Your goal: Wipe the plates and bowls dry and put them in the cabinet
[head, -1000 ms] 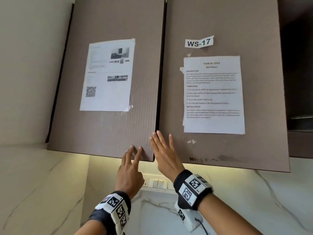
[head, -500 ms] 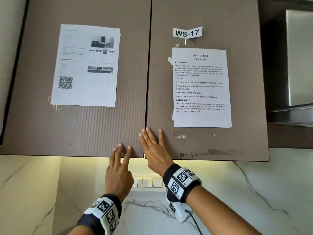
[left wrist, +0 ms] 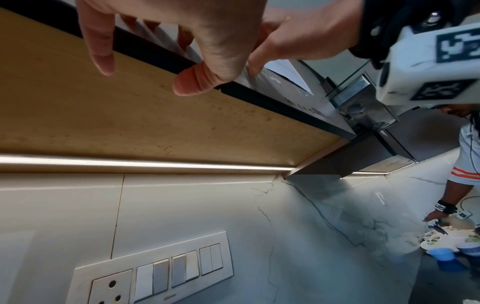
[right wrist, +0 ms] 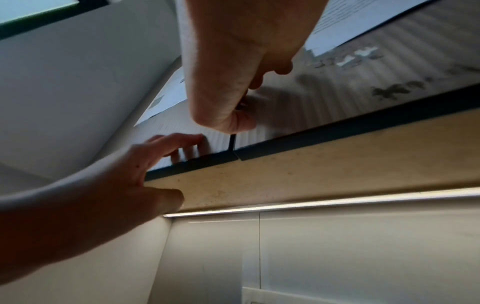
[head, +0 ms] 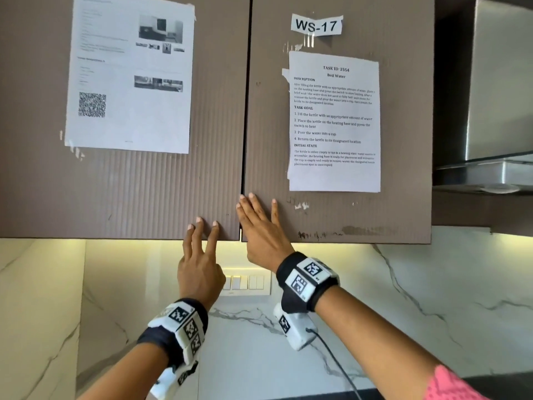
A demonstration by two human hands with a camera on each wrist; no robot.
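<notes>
The cabinet [head: 173, 183] hangs above me with both ribbed doors shut, meeting at a dark centre seam; my right hand [head: 261, 229] lies flat on the right door's lower inner corner, fingers straight and spread, holding nothing; my left hand [head: 199, 267] reaches up with straight fingertips [head: 199, 220] touching the left door's bottom edge beside the seam, empty too.

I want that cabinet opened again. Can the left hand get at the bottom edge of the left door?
Probably yes: the left hand already rests its fingers on the left door just above its unobstructed bottom edge.
</notes>
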